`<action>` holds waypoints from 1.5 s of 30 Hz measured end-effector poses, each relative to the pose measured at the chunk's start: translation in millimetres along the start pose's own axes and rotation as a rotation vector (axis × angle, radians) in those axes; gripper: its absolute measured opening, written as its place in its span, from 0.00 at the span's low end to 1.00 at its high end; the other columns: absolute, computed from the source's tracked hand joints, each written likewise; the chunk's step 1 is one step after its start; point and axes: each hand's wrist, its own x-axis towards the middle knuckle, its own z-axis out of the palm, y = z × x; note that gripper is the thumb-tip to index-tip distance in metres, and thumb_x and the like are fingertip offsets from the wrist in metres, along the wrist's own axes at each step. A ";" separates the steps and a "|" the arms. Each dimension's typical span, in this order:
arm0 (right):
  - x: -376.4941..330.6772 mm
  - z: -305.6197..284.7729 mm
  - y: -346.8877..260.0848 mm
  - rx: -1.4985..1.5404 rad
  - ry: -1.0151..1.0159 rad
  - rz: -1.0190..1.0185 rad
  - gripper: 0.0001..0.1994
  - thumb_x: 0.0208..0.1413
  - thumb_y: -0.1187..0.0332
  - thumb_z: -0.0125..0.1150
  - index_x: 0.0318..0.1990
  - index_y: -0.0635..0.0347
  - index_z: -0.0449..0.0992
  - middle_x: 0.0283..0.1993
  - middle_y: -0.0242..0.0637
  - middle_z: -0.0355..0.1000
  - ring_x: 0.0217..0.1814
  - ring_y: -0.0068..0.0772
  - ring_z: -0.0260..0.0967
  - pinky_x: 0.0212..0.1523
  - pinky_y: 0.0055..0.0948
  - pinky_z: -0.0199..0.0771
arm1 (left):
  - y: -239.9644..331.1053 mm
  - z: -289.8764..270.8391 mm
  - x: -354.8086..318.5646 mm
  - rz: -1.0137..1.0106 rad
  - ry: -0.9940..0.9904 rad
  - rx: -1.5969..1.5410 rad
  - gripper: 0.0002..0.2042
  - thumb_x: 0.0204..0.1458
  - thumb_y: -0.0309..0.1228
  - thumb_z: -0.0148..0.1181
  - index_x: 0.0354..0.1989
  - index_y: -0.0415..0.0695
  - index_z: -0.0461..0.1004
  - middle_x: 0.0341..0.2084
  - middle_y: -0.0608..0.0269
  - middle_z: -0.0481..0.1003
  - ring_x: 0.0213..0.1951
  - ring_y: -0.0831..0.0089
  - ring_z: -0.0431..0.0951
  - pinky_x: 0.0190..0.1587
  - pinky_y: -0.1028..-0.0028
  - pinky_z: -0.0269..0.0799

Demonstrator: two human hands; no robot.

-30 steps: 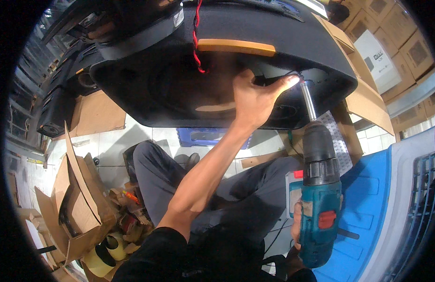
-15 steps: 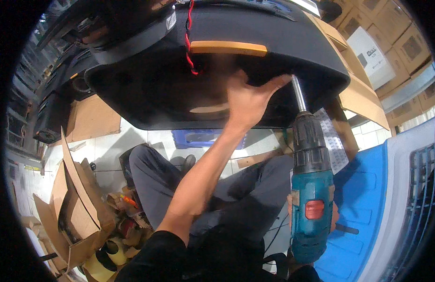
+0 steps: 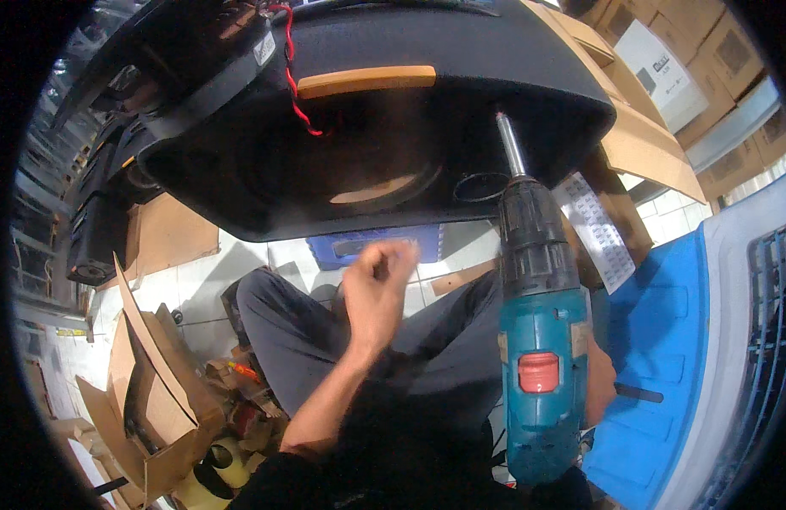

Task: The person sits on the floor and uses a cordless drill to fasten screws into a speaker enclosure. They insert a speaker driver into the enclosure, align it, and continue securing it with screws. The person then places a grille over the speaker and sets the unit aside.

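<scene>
My right hand (image 3: 598, 382) grips a teal and black power drill (image 3: 541, 340) with a red switch, mostly hidden behind its body. The drill's long metal bit (image 3: 512, 146) points at the right part of a black speaker cabinet (image 3: 546, 93); whether its tip touches, I cannot tell. My left hand (image 3: 377, 293) hovers over my lap, below the cabinet's near edge, its fingers curled together and slightly blurred. Anything inside them is too small to make out. An orange strip (image 3: 367, 81) runs along the cabinet, above a large round opening. Beside it hangs a twisted red and black wire (image 3: 291, 72).
A round speaker driver (image 3: 210, 89) rests at the cabinet's upper left. Below the cabinet is a blue-violet plastic stool (image 3: 431, 242). Open cardboard (image 3: 155, 399) and tape rolls (image 3: 227, 467) lie at left. A blue plastic surface (image 3: 648, 374) stands at right, with stacked cartons (image 3: 733, 64) beyond.
My left hand has drawn back from the cabinet face toward my lap, its fingers curling in. The view has shifted, so the cabinet and drill appear further left.
</scene>
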 end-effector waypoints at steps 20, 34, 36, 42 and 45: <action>-60.9 2.7 23.7 0.426 0.050 -0.415 0.22 0.47 0.72 0.67 0.53 0.68 0.79 0.47 0.46 0.80 0.40 0.40 0.80 0.40 0.36 0.81 | -93.1 -22.5 -75.7 -0.977 -0.245 -0.934 0.10 0.61 0.17 0.52 0.50 0.34 0.69 0.43 0.52 0.75 0.43 0.61 0.77 0.59 0.61 0.73; -98.6 13.2 43.5 0.416 -0.444 -0.152 0.25 0.48 0.71 0.67 0.57 0.65 0.78 0.41 0.44 0.82 0.30 0.36 0.80 0.30 0.30 0.79 | -93.7 -21.5 -58.4 -0.785 -0.306 -0.882 0.13 0.66 0.38 0.57 0.41 0.38 0.75 0.26 0.70 0.68 0.26 0.79 0.64 0.30 0.77 0.62; -102.1 14.4 47.5 0.377 -0.561 -0.098 0.25 0.48 0.72 0.67 0.57 0.64 0.78 0.40 0.44 0.82 0.30 0.35 0.80 0.29 0.30 0.78 | -82.7 -16.5 -59.0 -0.748 -0.217 -0.718 0.14 0.67 0.38 0.55 0.41 0.38 0.75 0.24 0.71 0.66 0.26 0.79 0.64 0.31 0.76 0.64; -97.0 23.0 43.8 0.499 -0.401 -0.151 0.20 0.52 0.70 0.66 0.55 0.57 0.81 0.35 0.36 0.81 0.31 0.33 0.81 0.30 0.28 0.79 | -48.9 -10.2 -51.9 -0.504 -0.231 -0.649 0.10 0.67 0.30 0.54 0.44 0.35 0.76 0.25 0.68 0.69 0.27 0.76 0.67 0.36 0.71 0.70; -90.1 27.9 37.3 0.031 -0.933 0.412 0.24 0.45 0.44 0.67 0.47 0.46 0.82 0.32 0.35 0.81 0.33 0.37 0.81 0.33 0.32 0.80 | -46.1 -12.2 -44.9 -0.448 -0.252 -0.645 0.09 0.65 0.26 0.56 0.48 0.34 0.76 0.30 0.63 0.75 0.33 0.74 0.73 0.40 0.69 0.73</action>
